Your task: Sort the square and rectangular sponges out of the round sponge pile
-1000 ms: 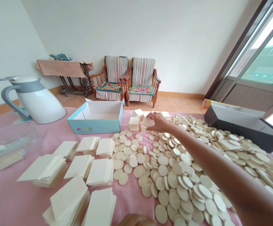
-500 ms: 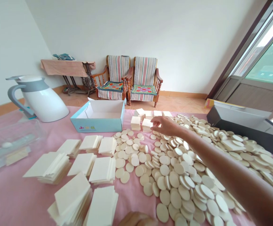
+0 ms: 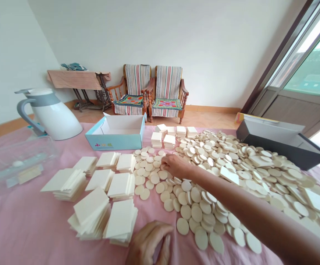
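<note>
My right hand [image 3: 175,165] reaches across the table and rests palm down on the cream round discs [image 3: 198,206], fingers curled over several of them near the middle of the pile. What, if anything, sits under the fingers is hidden. My left hand [image 3: 149,244] lies flat on the pink tablecloth [image 3: 24,228] at the bottom edge, fingers stretched out, holding nothing, just right of the nearest stack of cream square sheets [image 3: 120,221]. More square stacks [image 3: 66,182] lie to the left. Small square piles [image 3: 169,139] stand at the far side.
An open light-blue box [image 3: 116,137] sits at the back centre. At the back left stands a white jug [image 3: 51,115], with a clear plastic container [image 3: 13,167] in front of it. A dark grey box [image 3: 281,141] lies at the right. Two chairs [image 3: 151,94] stand beyond the table.
My right hand has drawn back from the small square piles at the far side to the round discs nearer me. My left hand has come further into view, flat on the cloth.
</note>
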A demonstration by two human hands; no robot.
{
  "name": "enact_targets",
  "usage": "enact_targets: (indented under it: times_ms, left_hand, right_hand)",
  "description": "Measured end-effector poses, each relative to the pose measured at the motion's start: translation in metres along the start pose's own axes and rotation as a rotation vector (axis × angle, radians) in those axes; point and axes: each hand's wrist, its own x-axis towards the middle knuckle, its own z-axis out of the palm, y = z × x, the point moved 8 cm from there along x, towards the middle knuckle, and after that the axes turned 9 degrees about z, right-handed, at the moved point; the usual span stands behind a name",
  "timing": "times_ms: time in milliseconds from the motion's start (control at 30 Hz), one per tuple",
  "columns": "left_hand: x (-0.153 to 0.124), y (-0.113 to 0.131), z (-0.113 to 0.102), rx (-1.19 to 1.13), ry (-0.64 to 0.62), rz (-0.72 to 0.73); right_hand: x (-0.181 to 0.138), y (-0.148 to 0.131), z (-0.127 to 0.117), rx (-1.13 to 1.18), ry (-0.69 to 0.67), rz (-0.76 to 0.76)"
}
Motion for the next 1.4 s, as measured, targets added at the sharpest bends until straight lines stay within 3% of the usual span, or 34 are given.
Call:
enact_targets:
  times_ms: [233, 433, 533, 700, 833, 1000, 1133, 1333, 1400]
  left_hand:
    - [0.001, 0.002, 0.001, 0.031, 0.013, 0.005]
    - [0.000, 0.002, 0.001, 0.031, 0.013, -0.015]
    - [0.002, 0.003, 0.001, 0.023, 0.015, -0.005]
    - [0.004, 0.004, 0.001, 0.031, 0.009, -0.001]
    - [0.002, 0.002, 0.002, 0.027, 0.003, -0.008]
    - [-0.005, -0.007, 0.008, -0.013, 0.014, -0.023]
    - [-0.006, -0.008, 0.010, -0.031, 0.020, -0.017]
    - [-0.004, -0.004, 0.007, -0.034, 0.034, 0.001]
    - [-0.003, -0.001, 0.005, -0.028, 0.052, 0.014]
  right_hand:
    - [-0.030, 0.033, -0.025, -0.019, 0.031, 0.069]
    - [-0.051, 0.060, -0.054, -0.276, 0.043, 0.322]
    - [-0.050, 0.050, -0.054, -0.242, 0.059, 0.282]
    - [-0.029, 0.013, -0.021, -0.069, -0.004, 0.085]
    - [-0.012, 0.003, -0.007, -0.087, -0.025, 0.065]
    - [0.003, -0.006, -0.021, -0.069, 0.022, 0.057]
    - [0.001, -0.017, -0.043, 0.072, 0.105, 0.004]
    - [-0.033, -0.007, -0.029, -0.097, -0.257, 0.043]
    - [-0.043, -0.004, -0.024, -0.145, -0.298, 0.043]
